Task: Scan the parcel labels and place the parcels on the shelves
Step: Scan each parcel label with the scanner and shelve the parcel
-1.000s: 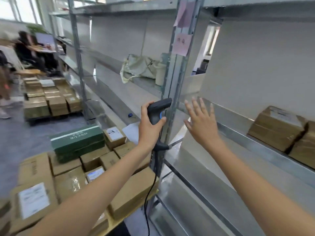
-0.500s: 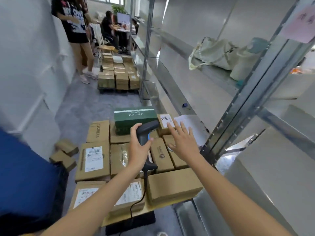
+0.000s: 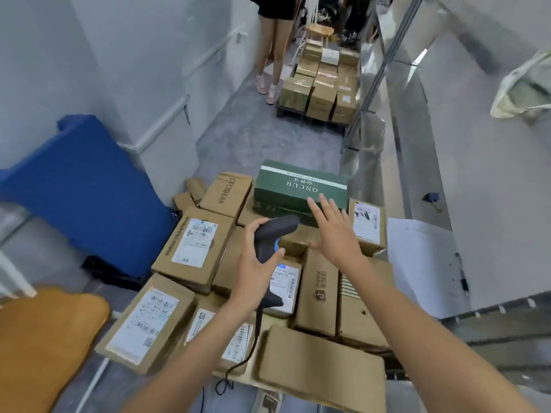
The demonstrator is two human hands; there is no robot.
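This is a parcel storeroom or small warehouse. Taped cartons (image 3: pixel 195 245) with printed shipping labels lie heaped on a low pallet, a second stack (image 3: pixel 322 90) stands down the narrow aisle, and metal shelving (image 3: pixel 417 120) runs along the right. The floor (image 3: pixel 247 135) is bare grey, the walls (image 3: pixel 134 55) plain white.

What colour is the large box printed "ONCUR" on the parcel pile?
Dark green box with a white stripe and white lettering, seen in the head view.

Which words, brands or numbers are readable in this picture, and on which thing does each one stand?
"ONCUR": on the green box, seen upside down.
"CFCBBEAR", uncertain: on the side of a brown carton.
Shipping labels on the cartons: too blurred to read.
White line on the green box: too small to read.
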